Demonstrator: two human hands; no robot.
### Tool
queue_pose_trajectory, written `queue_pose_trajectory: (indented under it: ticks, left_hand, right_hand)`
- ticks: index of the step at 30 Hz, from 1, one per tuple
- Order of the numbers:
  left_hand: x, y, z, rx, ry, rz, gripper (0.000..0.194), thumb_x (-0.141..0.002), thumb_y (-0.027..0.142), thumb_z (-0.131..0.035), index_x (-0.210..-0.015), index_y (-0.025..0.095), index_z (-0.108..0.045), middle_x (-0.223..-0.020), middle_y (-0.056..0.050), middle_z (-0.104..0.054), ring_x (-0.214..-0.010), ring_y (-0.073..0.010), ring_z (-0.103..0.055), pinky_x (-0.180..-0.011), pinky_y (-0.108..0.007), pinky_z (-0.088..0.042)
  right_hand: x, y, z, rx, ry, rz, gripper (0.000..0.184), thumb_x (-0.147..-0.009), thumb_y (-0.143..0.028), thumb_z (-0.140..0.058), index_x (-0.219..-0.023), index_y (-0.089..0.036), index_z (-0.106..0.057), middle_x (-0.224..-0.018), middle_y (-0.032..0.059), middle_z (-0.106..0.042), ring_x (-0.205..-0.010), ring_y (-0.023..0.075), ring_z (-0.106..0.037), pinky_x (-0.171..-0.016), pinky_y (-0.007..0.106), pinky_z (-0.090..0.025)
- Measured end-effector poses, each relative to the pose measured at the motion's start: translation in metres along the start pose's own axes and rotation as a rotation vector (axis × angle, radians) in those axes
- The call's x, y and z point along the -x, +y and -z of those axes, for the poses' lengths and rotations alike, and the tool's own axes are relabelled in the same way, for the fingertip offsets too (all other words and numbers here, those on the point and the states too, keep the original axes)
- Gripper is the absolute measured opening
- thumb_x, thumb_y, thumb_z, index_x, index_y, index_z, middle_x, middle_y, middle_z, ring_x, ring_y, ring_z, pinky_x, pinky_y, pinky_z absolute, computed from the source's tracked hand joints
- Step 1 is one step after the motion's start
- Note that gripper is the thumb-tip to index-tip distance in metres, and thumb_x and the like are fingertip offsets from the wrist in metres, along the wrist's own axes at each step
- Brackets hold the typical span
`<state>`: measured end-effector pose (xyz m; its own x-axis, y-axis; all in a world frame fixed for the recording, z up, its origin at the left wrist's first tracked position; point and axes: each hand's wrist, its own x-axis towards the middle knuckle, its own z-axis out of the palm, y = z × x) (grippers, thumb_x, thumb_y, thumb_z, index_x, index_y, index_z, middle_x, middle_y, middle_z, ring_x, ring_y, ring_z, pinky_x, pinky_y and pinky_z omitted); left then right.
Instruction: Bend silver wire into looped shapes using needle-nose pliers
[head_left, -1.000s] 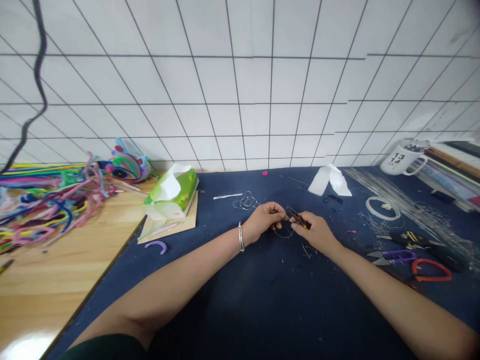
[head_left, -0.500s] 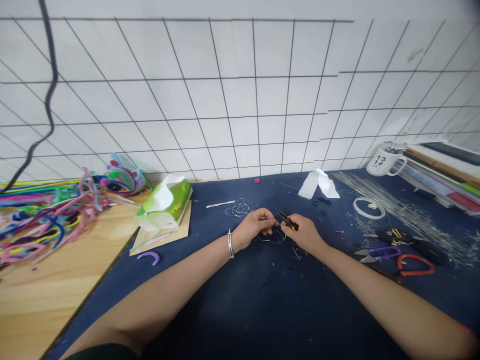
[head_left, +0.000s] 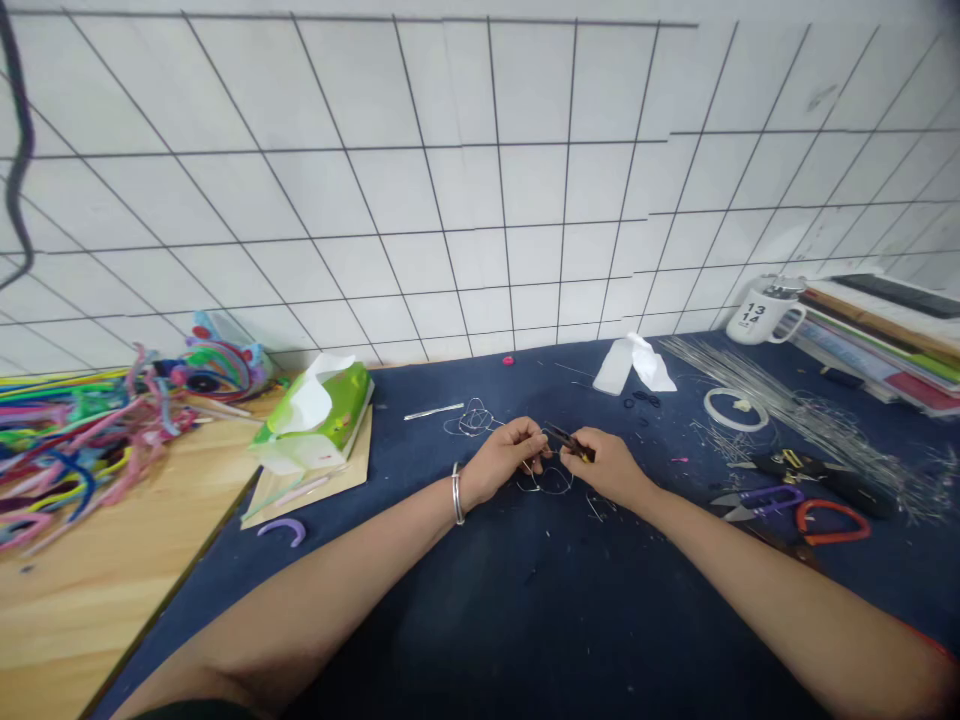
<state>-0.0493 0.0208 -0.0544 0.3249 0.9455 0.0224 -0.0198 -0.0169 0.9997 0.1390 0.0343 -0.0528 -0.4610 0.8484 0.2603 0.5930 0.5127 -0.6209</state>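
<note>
Just above the dark blue mat, my left hand (head_left: 508,460) pinches a thin silvery wire (head_left: 556,482) whose loops hang below the fingers. My right hand (head_left: 611,468) is closed around small dark-jawed pliers (head_left: 570,442) with a bit of yellow on the handle. The pliers' jaws point up and left toward my left fingertips; whether they touch the wire is too small to tell. Left of my left hand lies a loose tangle of wire (head_left: 475,417) on the mat. Short wire offcuts (head_left: 598,507) lie below my right hand.
On the right are a wire bundle (head_left: 757,390), a white ring coil (head_left: 735,410), purple scissors (head_left: 761,500), orange-handled pliers (head_left: 832,522) and a mug (head_left: 761,312). To the left lie a green tissue pack (head_left: 330,415), a purple curved piece (head_left: 283,530) and colourful pipe cleaners (head_left: 97,430).
The pliers' jaws have shifted slightly left, and my hands stand a little farther apart. The camera view has turned a bit; things on the left appear shifted left.
</note>
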Motion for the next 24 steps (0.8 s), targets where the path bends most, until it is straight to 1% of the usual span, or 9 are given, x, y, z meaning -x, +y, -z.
queue_pose_trajectory:
  ticks: [4,7,9,11,13,16,18,20,24]
  left_hand:
    - [0.001,-0.007,-0.001,-0.086,0.077,-0.029,0.023,-0.08,0.038,-0.05,-0.079,0.015,-0.05,-0.062,0.001,-0.055,-0.051,-0.007,-0.051,-0.047,-0.017,-0.038]
    - [0.001,-0.01,-0.002,-0.15,0.131,-0.044,0.023,-0.08,0.039,-0.05,-0.078,0.016,-0.051,-0.06,0.001,-0.055,-0.048,-0.007,-0.049,-0.045,-0.017,-0.037]
    - [0.001,-0.01,-0.002,-0.182,0.174,-0.063,0.023,-0.079,0.039,-0.05,-0.078,0.016,-0.051,-0.056,0.002,-0.054,-0.046,-0.007,-0.048,-0.044,-0.017,-0.036]
    - [0.001,-0.009,-0.001,-0.19,0.226,-0.078,0.024,-0.079,0.039,-0.051,-0.077,0.016,-0.052,-0.053,0.002,-0.053,-0.045,-0.0071,-0.047,-0.044,-0.017,-0.035]
    - [0.0,-0.009,0.0,-0.169,0.273,-0.086,0.024,-0.079,0.039,-0.051,-0.077,0.015,-0.053,-0.053,0.002,-0.053,-0.046,-0.0071,-0.047,-0.044,-0.017,-0.035]
    - [-0.001,-0.008,0.003,-0.125,0.339,-0.097,0.024,-0.078,0.039,-0.052,-0.076,0.015,-0.054,-0.054,0.001,-0.054,-0.047,-0.007,-0.048,-0.045,-0.017,-0.035]
    - [-0.002,-0.009,0.005,-0.104,0.388,-0.106,0.024,-0.078,0.039,-0.052,-0.076,0.015,-0.054,-0.055,0.001,-0.054,-0.047,-0.007,-0.048,-0.046,-0.017,-0.036]
    - [-0.003,-0.009,0.008,-0.089,0.438,-0.119,0.024,-0.078,0.039,-0.052,-0.076,0.015,-0.054,-0.055,0.001,-0.054,-0.047,-0.0069,-0.048,-0.046,-0.017,-0.036]
    - [-0.004,-0.009,0.011,-0.072,0.496,-0.142,0.025,-0.079,0.039,-0.051,-0.076,0.015,-0.054,-0.055,0.001,-0.053,-0.046,-0.0068,-0.047,-0.046,-0.017,-0.036]
  right_hand:
    - [0.0,-0.003,0.001,0.018,-0.017,0.009,0.014,-0.075,-0.027,-0.049,-0.066,-0.017,-0.054,-0.064,-0.0018,-0.049,-0.06,0.0099,-0.043,-0.057,0.022,-0.029]
    - [-0.001,-0.005,0.009,0.03,-0.092,0.014,0.015,-0.076,-0.029,-0.049,-0.072,-0.017,-0.057,-0.067,-0.0012,-0.053,-0.061,0.0101,-0.045,-0.057,0.022,-0.029]
    - [-0.003,-0.005,0.021,0.042,-0.183,0.01,0.016,-0.076,-0.031,-0.05,-0.074,-0.018,-0.059,-0.067,-0.0012,-0.054,-0.061,0.0101,-0.046,-0.055,0.021,-0.03]
    - [-0.004,-0.004,0.036,0.065,-0.319,0.027,0.019,-0.075,-0.034,-0.05,-0.073,-0.018,-0.059,-0.065,-0.0014,-0.055,-0.058,0.0099,-0.047,-0.054,0.021,-0.03]
    - [-0.006,-0.002,0.05,0.078,-0.445,0.064,0.016,-0.074,-0.033,-0.053,-0.074,-0.019,-0.061,-0.068,-0.0011,-0.058,-0.059,0.01,-0.048,-0.055,0.022,-0.031]
    - [-0.007,0.001,0.061,0.124,-0.554,0.109,0.013,-0.07,-0.032,-0.057,-0.074,-0.021,-0.063,-0.071,-0.0006,-0.06,-0.061,0.0107,-0.05,-0.057,0.022,-0.032]
    - [-0.006,0.002,0.06,0.172,-0.581,0.12,0.014,-0.067,-0.033,-0.061,-0.073,-0.021,-0.063,-0.07,-0.0002,-0.06,-0.061,0.0114,-0.051,-0.056,0.023,-0.032]
    - [-0.004,0.002,0.054,0.221,-0.58,0.12,0.014,-0.065,-0.033,-0.063,-0.071,-0.02,-0.063,-0.068,0.0002,-0.059,-0.061,0.0122,-0.051,-0.056,0.023,-0.031]
    - [0.001,0.001,0.043,0.28,-0.562,0.168,0.009,-0.065,-0.028,-0.06,-0.066,-0.02,-0.06,-0.066,0.0007,-0.059,-0.062,0.0128,-0.051,-0.056,0.023,-0.031]
